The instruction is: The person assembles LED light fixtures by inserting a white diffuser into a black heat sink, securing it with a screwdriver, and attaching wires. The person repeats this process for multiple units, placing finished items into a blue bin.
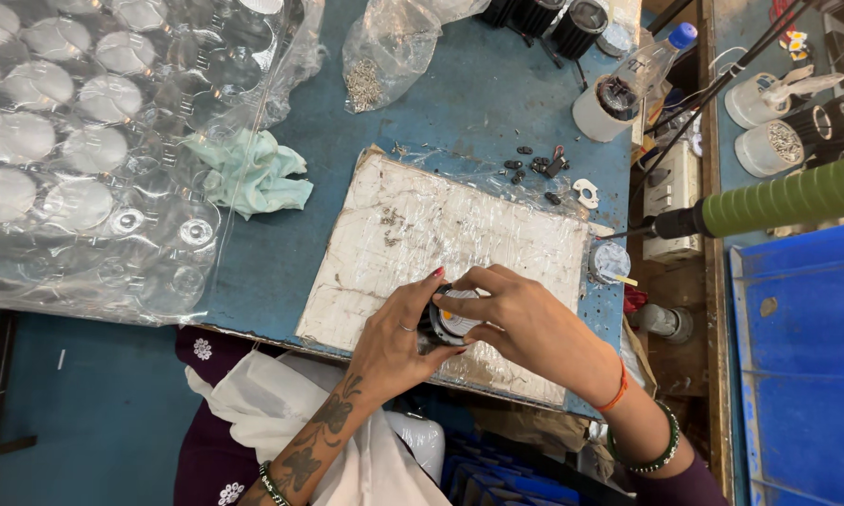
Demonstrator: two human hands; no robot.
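Both hands meet over a small round black lamp housing (pixel 452 319) with a white face and an orange spot. My left hand (pixel 395 333) grips its left side. My right hand (pixel 520 314) covers its top and right side, fingers curled on it. The housing rests on a white board wrapped in clear plastic (pixel 412 234), near the board's front edge.
Clear plastic trays of round lenses (pixel 75 150) fill the left. A pale green cloth (pixel 253 173) lies beside them. A bag of screws (pixel 375 56), small black parts (pixel 534 169), a white cup (pixel 604 108), a green-handled tool (pixel 778 201) and a blue bin (pixel 801 356) sit behind and right.
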